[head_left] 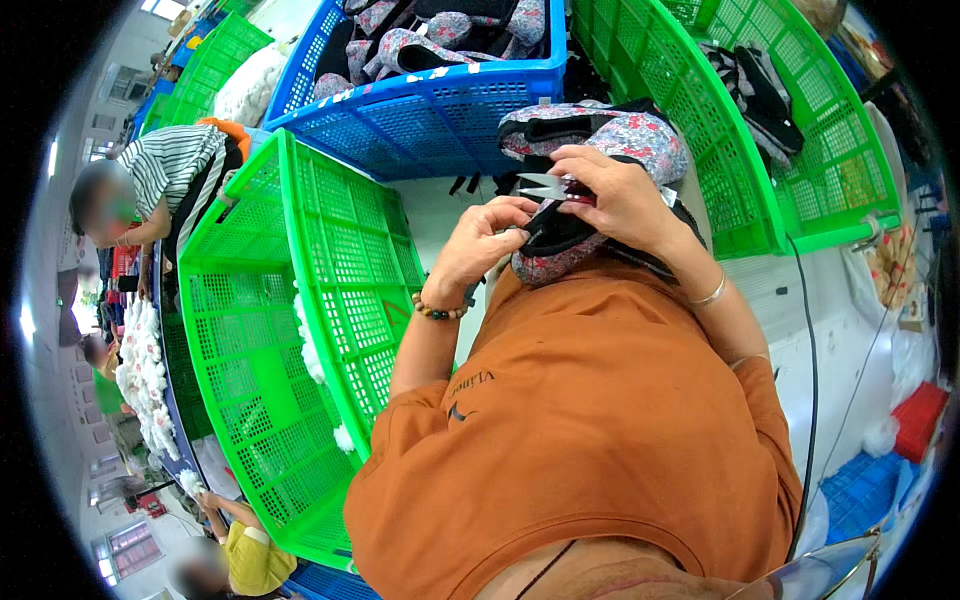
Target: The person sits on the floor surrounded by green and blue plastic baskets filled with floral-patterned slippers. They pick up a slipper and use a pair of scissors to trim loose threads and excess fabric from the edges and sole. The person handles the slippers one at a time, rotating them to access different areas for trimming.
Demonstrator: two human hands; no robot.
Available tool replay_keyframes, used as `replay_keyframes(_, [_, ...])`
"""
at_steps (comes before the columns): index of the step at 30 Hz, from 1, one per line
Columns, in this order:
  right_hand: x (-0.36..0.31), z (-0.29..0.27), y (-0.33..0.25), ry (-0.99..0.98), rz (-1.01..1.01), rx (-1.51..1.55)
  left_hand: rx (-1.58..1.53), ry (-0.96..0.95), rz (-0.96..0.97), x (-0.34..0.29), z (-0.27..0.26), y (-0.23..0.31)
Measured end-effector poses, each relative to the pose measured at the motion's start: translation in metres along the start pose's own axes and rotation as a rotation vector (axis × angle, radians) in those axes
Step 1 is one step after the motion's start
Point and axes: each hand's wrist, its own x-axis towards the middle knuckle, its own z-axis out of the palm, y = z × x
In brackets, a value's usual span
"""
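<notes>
My right hand (625, 195) is closed around a small pair of thread snips (541, 187), its pointed metal blades parted and facing left. Just below the blades, my left hand (472, 242) pinches the edge of a floral fabric slipper (545, 265) with a black lining, which rests at my lap. Behind my hands lie more slippers (640, 142) in grey, red and blue floral cloth with black insides. Part of the held slipper is hidden under my right hand.
Ahead stands a blue crate (430, 125) heaped with floral slippers (430, 50). Tall green crates stand at left (340, 300) and right (690, 120); the far right one holds black-and-grey slippers (755, 100). A black cable (812, 400) hangs at right. Co-workers (165, 180) are at the left.
</notes>
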Motion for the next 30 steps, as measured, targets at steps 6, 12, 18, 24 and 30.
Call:
replay_keyframes(6, [0.006, -0.006, 0.003, -0.14, -0.001, -0.092, 0.003, 0.053, 0.137, -0.003, 0.013, 0.017])
replay_keyframes(12, [-0.008, -0.012, -0.024, 0.071, 0.16, -0.348, 0.233, 0.217, 0.097, -0.006, 0.038, 0.03])
replay_keyframes(18, [-0.012, -0.015, -0.01, 0.125, 0.261, -0.408, 0.466, 0.321, 0.234, 0.004, 0.045, 0.022])
replay_keyframes(24, [-0.017, -0.015, 0.005, -0.062, 0.311, -0.229, 0.034, 0.138, 0.076, 0.022, 0.024, -0.006])
replay_keyframes(30, [-0.018, -0.018, 0.014, -0.19, 0.359, -0.21, -0.325, 0.006, 0.097, 0.024, 0.023, -0.01])
